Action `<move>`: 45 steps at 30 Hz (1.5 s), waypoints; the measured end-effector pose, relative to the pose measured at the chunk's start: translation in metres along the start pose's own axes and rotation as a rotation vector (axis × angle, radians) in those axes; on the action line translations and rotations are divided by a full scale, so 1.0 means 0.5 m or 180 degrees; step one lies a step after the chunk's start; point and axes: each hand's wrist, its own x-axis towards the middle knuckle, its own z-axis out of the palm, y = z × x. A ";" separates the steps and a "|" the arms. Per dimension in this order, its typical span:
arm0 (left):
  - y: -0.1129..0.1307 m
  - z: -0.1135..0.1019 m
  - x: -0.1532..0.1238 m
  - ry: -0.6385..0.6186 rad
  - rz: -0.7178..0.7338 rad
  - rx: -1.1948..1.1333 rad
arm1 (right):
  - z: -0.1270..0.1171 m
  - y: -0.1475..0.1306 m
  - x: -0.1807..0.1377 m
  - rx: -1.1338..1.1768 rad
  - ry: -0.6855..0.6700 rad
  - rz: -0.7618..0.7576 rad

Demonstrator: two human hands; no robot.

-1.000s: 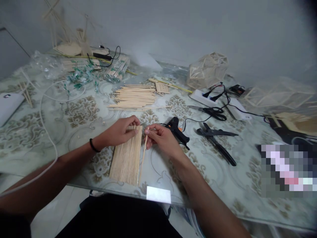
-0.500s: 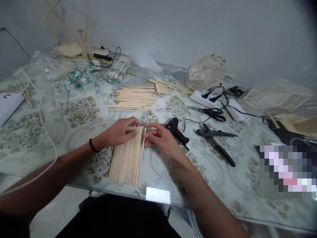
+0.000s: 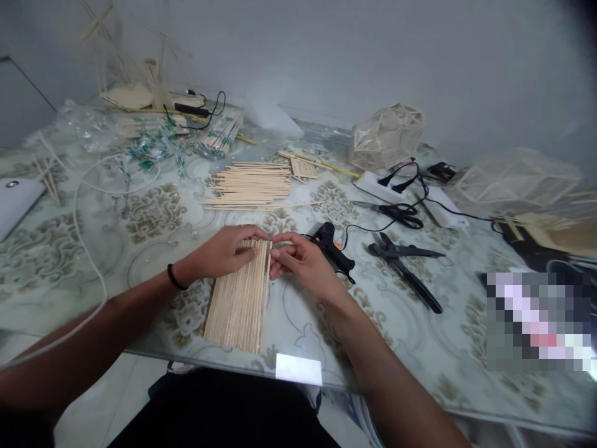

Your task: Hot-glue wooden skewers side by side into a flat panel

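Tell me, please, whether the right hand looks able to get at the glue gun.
Probably yes: the glue gun lies close beside the right hand with nothing visible between them, though that hand's grip is taken by a thin wooden stick.

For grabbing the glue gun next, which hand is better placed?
Probably the right hand: the glue gun lies just beside it, while the left hand holds the stick panel, farther away.

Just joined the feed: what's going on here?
A person's left hand holds the far end of a flat panel of thin wooden sticks. The right hand pinches a single stick along the panel's right edge. A glue gun lies near that hand; loose sticks lie beyond the panel.
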 end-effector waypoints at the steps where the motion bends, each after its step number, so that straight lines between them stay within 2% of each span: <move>1: -0.001 0.000 0.000 0.0011 0.0010 0.0021 | 0.000 0.000 0.000 0.0001 0.0001 -0.0003; 45: 0.001 0.005 -0.001 -0.0010 0.0031 0.0099 | 0.006 0.005 0.002 -0.0146 0.0174 -0.0279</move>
